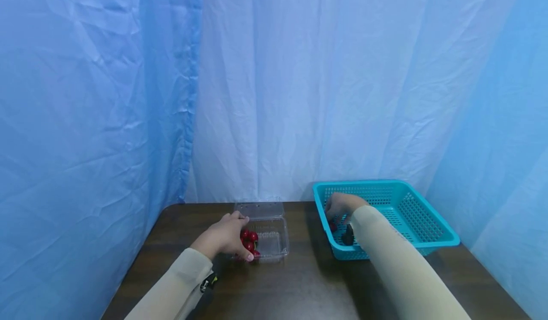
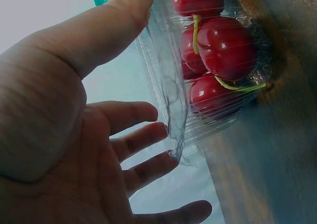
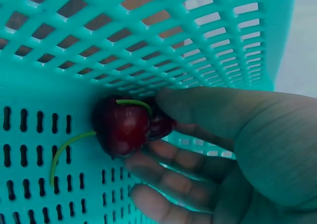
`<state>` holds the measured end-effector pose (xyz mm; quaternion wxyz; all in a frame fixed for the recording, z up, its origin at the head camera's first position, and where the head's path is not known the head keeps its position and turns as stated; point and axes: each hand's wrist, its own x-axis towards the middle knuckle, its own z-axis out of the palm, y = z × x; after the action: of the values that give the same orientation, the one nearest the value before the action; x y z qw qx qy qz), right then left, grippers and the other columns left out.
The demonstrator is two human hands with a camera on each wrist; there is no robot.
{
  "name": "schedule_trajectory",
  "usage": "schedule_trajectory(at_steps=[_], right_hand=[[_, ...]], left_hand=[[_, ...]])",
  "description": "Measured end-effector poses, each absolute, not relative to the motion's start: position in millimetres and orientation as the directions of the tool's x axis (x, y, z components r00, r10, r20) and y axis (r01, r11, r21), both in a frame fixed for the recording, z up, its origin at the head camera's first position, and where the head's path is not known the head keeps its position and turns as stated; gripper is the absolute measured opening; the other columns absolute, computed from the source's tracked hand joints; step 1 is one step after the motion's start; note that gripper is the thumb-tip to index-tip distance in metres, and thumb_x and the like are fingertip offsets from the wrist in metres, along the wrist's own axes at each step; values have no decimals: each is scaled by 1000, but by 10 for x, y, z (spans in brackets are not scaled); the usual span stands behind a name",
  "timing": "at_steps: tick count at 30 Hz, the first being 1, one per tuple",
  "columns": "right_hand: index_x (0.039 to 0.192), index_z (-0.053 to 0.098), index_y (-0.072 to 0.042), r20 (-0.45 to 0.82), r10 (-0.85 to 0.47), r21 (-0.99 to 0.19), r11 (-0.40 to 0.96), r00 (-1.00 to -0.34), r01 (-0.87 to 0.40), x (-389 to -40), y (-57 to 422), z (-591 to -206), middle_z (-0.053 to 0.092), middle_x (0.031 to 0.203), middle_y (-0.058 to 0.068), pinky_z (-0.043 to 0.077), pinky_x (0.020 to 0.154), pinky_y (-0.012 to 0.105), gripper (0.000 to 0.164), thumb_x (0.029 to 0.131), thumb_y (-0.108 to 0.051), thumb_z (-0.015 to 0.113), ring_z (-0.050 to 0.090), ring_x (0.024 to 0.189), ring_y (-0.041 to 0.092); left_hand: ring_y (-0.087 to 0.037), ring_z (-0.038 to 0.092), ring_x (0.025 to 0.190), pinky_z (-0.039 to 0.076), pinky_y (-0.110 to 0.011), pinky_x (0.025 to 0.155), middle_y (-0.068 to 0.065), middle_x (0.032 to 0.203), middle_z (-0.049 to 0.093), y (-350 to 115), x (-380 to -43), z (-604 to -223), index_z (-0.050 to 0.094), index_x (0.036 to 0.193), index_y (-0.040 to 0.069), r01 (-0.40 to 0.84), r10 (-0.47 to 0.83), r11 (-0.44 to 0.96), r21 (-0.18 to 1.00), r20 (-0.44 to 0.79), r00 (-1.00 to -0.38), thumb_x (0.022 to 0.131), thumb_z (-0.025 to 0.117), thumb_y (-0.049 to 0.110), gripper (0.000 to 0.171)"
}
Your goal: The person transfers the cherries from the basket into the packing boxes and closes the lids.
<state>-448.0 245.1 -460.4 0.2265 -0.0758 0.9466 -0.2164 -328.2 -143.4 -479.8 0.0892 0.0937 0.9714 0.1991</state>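
Inside the teal basket [image 1: 428, 225], under the right hand [image 1: 340, 207]: two dark red cherries [image 3: 126, 125] lie together on the perforated floor, close against the slatted wall. The thumb comes over them from above and the fingers [image 3: 173, 159] curl in from below, so the pair is pinched at the fingertips; the palm is not involved. One green stem arcs across the top of the fruit, a second trails away from the hand along the basket floor. Long axis of that trailing stem runs outward from the fingertips, not across them.

Left hand [image 1: 224, 237]: fingers relaxed and spread, gripping nothing. The thumb lies straight along the near wall of the clear plastic clamshell [image 1: 269, 244]; the fingertips [image 2: 148, 135] touch its lower corner edge. Several red cherries in the clamshell [image 2: 225, 48] sit just beyond the thumb, seen through the ribbed plastic, stems pale green. Hinged lid is open and lies on the far side of the tray, away from the hand.

Relation of note: the pinched cherries are at the right hand only. The clamshell lies across the dark wooden table [image 1: 299, 286] from it, toward the left hand, well apart from the basket. The left hand is much the nearer to the tray. Both sleeves beige; blue sheeting behind.
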Motion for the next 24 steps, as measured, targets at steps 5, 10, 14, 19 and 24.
schedule_trajectory(at_steps=[5, 10, 14, 19, 24], right_hand=[[104, 86, -10, -391, -248, -445, 894, -887, -54, -4485, 2426, -4613, 85, 99, 10, 73, 84, 45, 6, 102, -14, 83, 81, 95, 26], [110, 86, -8, -387, -234, -441, 897, -892, -44, -4501, 2418, -4587, 84, 101, 9, 73, 85, 45, 10, 104, -13, 82, 81, 95, 25], [120, 84, -4, -371, -244, -457, 888, -896, -52, -4502, 2446, -4537, 83, 111, 12, 73, 86, 45, 17, 105, -11, 81, 81, 99, 26], [124, 83, -2, -330, -255, -480, 875, -909, -72, -4509, 2506, -4418, 81, 110, 10, 72, 90, 49, 22, 105, -10, 77, 78, 99, 26], [112, 81, -2, -278, -236, -487, 870, -931, -75, -4497, 2527, -4270, 73, 93, 7, 70, 91, 50, 16, 105, -12, 71, 68, 88, 24]], left_hand=[[-36, 57, 143, 65, -65, 108, -10, 168, 54, -1435, -3277, -4800, 52, 172, 22, 146, 219, 901, 408, -137, -966, 69, 110, 48, 121], [-34, 57, 142, 65, -65, 108, -10, 165, 55, -1424, -3270, -4780, 53, 171, 20, 151, 225, 899, 411, -138, -964, 69, 110, 48, 120], [-32, 57, 140, 64, -66, 108, -10, 164, 56, -1414, -3267, -4749, 54, 170, 17, 154, 230, 900, 409, -141, -963, 70, 110, 47, 119], [-31, 57, 139, 64, -66, 108, -10, 164, 56, -1412, -3250, -4722, 54, 170, 18, 143, 220, 902, 406, -149, -964, 70, 110, 47, 119], [-31, 58, 138, 64, -65, 107, -10, 163, 56, -1419, -3255, -4734, 54, 170, 19, 142, 220, 901, 410, -149, -964, 70, 110, 47, 118]])
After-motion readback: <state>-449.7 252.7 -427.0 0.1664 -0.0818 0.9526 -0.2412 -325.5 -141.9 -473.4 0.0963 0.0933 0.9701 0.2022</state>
